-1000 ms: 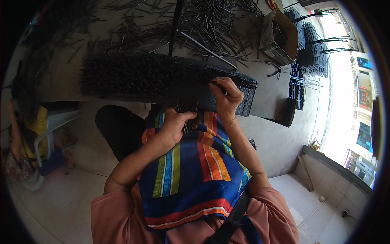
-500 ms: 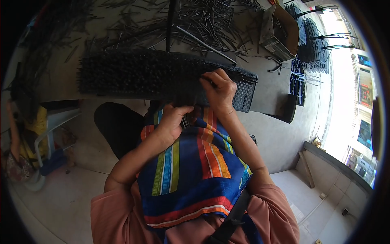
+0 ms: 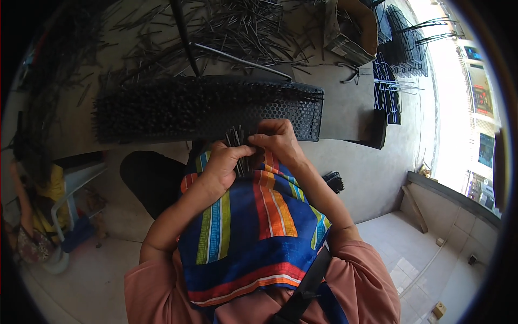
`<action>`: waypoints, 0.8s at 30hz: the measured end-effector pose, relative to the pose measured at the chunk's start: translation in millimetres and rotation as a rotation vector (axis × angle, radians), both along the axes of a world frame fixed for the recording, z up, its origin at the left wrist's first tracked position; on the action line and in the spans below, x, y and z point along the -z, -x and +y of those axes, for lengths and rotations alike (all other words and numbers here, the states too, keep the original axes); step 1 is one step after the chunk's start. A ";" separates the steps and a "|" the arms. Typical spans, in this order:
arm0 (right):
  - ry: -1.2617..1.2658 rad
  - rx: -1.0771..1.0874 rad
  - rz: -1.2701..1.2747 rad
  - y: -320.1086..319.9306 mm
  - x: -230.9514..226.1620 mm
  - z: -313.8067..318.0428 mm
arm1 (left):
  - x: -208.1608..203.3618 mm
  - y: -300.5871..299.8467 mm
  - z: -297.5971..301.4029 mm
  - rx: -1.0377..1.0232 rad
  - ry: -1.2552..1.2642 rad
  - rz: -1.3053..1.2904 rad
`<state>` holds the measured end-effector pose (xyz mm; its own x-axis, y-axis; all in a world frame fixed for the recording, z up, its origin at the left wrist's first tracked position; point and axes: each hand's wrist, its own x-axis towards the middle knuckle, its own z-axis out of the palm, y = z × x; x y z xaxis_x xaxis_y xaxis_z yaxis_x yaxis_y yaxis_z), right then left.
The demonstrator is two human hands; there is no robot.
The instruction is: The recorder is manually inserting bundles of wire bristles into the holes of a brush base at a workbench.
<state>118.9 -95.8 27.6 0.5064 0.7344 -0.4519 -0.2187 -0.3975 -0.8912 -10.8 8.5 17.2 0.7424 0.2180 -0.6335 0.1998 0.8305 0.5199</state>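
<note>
A bundle of thin dark metal rods stands in the closed fist of my left hand, above my lap. My right hand is right beside it, thumb and fingers pinched near the rods; whatever is between them is too small to make out. Just beyond both hands lies a long black tray with round holes. Its left and middle parts are densely filled with upright dark pieces, while bare holes show at its right end. My striped blue apron covers my lap.
Loose rods lie heaped beyond the tray, with a metal bar frame over them. At the far right are an open cardboard box and wire racks. Another person's arm shows at the left edge.
My right hand has come back from the tray's holes toward my left hand. The rod bundle now stands up more visibly in my left fist. The whole view has shifted slightly.
</note>
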 end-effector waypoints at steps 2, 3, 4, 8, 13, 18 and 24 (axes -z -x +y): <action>-0.129 0.166 0.278 0.1 6.7 -10.4 | -3.5 -6.8 -5.9 0.036 -0.002 0.048; -0.119 0.154 0.226 -3.0 8.8 -14.6 | -1.9 -8.3 -7.7 0.038 0.009 0.053; -0.123 0.171 0.220 -5.5 9.1 -19.5 | 0.2 -10.4 -10.0 0.039 0.019 0.059; -0.104 0.359 0.336 -16.2 5.3 -33.0 | 7.1 -22.7 -21.8 0.052 -0.098 0.022; -0.126 0.249 0.280 -37.3 10.5 -52.2 | 1.4 -44.7 -33.3 0.179 -0.150 0.063; -0.300 0.543 -0.012 -54.0 -0.9 -56.1 | 8.7 -53.6 -36.0 0.116 -0.070 0.157; -0.458 0.552 -0.494 -72.5 24.2 -37.8 | -3.3 -59.4 -37.7 0.108 -0.069 0.199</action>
<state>191.4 -133.6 3.5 0.9039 0.3815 0.1937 0.1798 0.0721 -0.9811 48.7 -29.2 20.4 0.6256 0.1922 -0.7561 0.3894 0.7629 0.5161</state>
